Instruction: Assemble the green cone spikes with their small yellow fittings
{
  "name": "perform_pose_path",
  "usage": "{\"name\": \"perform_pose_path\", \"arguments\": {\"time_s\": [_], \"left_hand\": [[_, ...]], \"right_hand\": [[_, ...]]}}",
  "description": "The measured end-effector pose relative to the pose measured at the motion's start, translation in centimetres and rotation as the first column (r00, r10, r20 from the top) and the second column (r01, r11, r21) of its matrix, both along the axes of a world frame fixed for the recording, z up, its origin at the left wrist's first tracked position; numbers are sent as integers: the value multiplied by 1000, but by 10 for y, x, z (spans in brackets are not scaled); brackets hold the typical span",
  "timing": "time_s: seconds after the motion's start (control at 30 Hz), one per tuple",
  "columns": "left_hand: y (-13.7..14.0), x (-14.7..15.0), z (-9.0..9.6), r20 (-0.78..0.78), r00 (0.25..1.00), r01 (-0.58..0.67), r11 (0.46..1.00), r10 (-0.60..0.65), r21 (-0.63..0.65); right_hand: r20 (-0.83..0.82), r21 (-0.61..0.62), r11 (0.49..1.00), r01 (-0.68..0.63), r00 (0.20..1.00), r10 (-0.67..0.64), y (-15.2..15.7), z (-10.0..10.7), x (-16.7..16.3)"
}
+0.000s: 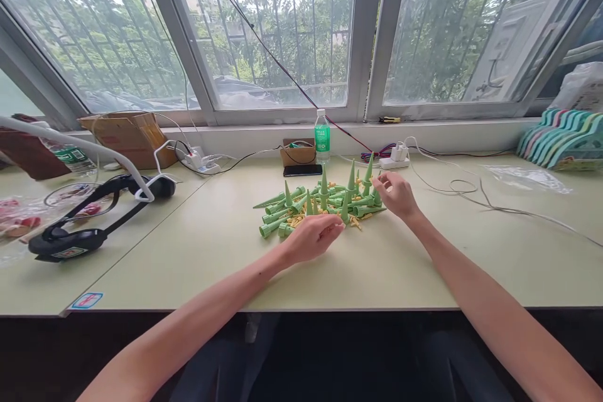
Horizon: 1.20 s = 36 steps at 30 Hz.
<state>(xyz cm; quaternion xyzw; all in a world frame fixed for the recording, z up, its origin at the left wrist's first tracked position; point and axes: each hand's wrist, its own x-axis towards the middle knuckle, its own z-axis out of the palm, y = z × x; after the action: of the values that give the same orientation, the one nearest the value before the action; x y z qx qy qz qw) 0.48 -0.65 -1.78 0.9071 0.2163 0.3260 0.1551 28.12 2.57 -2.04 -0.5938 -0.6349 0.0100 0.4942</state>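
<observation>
A pile of green pointed plastic spikes (pixel 324 188) and small yellow pieces (pixel 355 224) lies in the middle of the table. Several spikes stand upright, others lie on their sides with open round ends showing. My left hand (pixel 315 237) rests low at the front of the pile, its fingers curled closed at the base of an upright green spike (pixel 345 208); the back of the hand hides part of the grip. At the pile's right edge my right hand (pixel 397 193) is closed in a pinch beside another upright green spike (pixel 368 174). What sits between its fingertips is too small to make out.
Behind the pile are a phone (pixel 303 170), a small cardboard box (pixel 298 153) and a water bottle (pixel 322 138). A black headset (pixel 78 240) lies left. Cables (pixel 490 201) cross the right side, near green stacked items (pixel 560 141). The table's front edge (pixel 348 309) is close.
</observation>
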Motion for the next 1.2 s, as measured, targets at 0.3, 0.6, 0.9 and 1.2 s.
{"name": "perform_pose_path", "arguments": {"time_s": [0.3,0.6,0.9,1.2], "left_hand": [[-2,1,3,-12,1000,7,1000,-7,6],[-3,1,3,-9,1000,21,999,-21,-35],[-4,2,2,-8,1000,24,999,-24,-30],[-3,3,2,-22,999,27,999,-28,-28]], "right_hand": [[56,-33,999,-24,998,26,0,-1,0],[137,-28,997,-68,988,71,-5,0,7],[95,156,988,-3,995,-12,-11,9,5],[-38,323,943,75,997,-66,-21,21,-5]]}}
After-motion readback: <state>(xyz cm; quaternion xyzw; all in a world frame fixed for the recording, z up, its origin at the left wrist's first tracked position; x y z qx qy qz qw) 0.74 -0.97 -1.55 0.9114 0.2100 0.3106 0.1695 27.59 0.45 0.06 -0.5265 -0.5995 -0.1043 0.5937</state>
